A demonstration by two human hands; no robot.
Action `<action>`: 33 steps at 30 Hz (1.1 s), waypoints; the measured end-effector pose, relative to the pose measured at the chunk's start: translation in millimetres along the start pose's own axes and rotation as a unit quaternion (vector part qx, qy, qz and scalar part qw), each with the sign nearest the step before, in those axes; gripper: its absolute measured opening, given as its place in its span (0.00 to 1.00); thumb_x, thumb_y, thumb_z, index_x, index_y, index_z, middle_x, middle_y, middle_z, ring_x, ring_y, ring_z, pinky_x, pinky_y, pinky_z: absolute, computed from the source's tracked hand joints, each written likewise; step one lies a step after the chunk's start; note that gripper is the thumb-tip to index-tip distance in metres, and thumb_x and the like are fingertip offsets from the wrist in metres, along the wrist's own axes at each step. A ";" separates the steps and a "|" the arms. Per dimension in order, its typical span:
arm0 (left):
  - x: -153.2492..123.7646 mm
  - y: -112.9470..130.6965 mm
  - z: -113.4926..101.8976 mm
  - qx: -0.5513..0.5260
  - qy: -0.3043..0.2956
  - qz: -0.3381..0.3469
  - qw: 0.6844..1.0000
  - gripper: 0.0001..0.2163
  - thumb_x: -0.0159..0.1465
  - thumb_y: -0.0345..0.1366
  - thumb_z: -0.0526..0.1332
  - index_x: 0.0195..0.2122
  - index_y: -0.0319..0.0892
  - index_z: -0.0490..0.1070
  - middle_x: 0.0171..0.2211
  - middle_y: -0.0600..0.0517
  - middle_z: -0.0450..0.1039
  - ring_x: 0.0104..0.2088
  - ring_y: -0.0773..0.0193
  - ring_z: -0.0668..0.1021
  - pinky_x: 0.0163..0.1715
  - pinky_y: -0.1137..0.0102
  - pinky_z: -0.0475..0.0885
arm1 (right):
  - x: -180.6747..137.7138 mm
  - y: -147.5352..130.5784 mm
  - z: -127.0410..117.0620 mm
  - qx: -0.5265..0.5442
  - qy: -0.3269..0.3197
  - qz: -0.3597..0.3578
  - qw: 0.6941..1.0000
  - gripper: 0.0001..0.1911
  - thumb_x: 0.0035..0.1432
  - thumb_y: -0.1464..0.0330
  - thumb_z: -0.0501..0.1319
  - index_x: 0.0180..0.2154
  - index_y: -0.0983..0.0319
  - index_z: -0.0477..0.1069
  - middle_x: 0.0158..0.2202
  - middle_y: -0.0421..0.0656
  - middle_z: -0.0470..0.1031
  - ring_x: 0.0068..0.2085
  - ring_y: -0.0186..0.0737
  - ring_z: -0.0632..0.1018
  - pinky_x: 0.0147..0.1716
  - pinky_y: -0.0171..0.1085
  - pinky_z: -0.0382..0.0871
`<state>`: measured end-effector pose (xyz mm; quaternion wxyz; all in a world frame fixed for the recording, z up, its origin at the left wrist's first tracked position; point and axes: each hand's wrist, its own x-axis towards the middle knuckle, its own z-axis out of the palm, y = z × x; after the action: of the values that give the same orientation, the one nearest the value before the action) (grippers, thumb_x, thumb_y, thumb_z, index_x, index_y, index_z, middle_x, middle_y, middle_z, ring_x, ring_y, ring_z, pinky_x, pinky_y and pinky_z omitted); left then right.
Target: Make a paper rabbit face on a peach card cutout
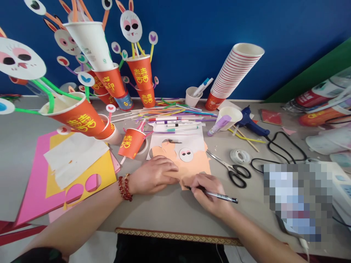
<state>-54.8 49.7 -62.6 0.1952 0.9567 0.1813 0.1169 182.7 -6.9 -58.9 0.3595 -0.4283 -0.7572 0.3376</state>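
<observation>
Head view: right fingers (203, 181) hold a pen (222, 196); red cups (139, 75) bear gold 囍.

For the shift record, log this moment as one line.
left hand: resting on orange paper | right hand: holding pen, tip at orange paper | face disc: on orange paper | scissors: right of orange paper

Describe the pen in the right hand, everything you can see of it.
The pen is slim and straight, with a pale, glossy, plastic-looking barrel, small dark marks along it and a black rear end. The fingers of the right hand grip it and hide part of its front. It slants, rear end to the right, its dark tip at the near edge of the peach paper; whether it touches is unclear.
</observation>
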 end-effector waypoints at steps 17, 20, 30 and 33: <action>0.8 0.5 -0.5 0.002 0.007 0.003 1.000 0.13 0.65 0.31 0.55 0.48 0.48 0.72 0.51 0.46 0.71 0.52 0.54 0.70 0.53 0.56 0.64 | -5.4 9.7 0.9 0.019 -0.013 0.003 1.000 0.09 0.52 0.77 0.52 0.23 0.59 0.59 0.19 0.35 0.63 0.22 0.33 0.65 0.25 0.33 0.56; 0.4 0.1 -0.6 0.003 0.005 0.001 1.000 0.13 0.65 0.30 0.55 0.49 0.48 0.72 0.51 0.46 0.71 0.52 0.54 0.70 0.53 0.56 0.64 | -8.6 11.5 0.8 0.023 -0.011 0.011 1.000 0.09 0.53 0.76 0.53 0.23 0.59 0.59 0.19 0.35 0.62 0.22 0.33 0.65 0.25 0.33 0.56; -2.6 -1.3 2.6 0.005 0.001 -0.003 1.000 0.13 0.66 0.32 0.55 0.49 0.49 0.73 0.53 0.47 0.70 0.53 0.54 0.69 0.54 0.56 0.63 | -7.7 14.2 5.1 -0.025 0.047 0.049 0.997 0.08 0.55 0.75 0.54 0.25 0.59 0.62 0.20 0.36 0.66 0.22 0.33 0.67 0.23 0.32 0.58; -1.5 -0.5 1.3 0.005 0.002 -0.003 1.000 0.12 0.67 0.33 0.55 0.48 0.49 0.73 0.53 0.47 0.70 0.53 0.54 0.69 0.54 0.56 0.63 | -6.9 13.2 5.4 -0.026 0.042 0.043 0.998 0.08 0.55 0.75 0.54 0.25 0.59 0.62 0.20 0.36 0.67 0.22 0.33 0.67 0.24 0.31 0.59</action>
<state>-55.9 49.1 -64.3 0.1905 0.9569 0.1849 0.1174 186.1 -8.8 -74.3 0.3643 -0.4836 -0.7310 0.3146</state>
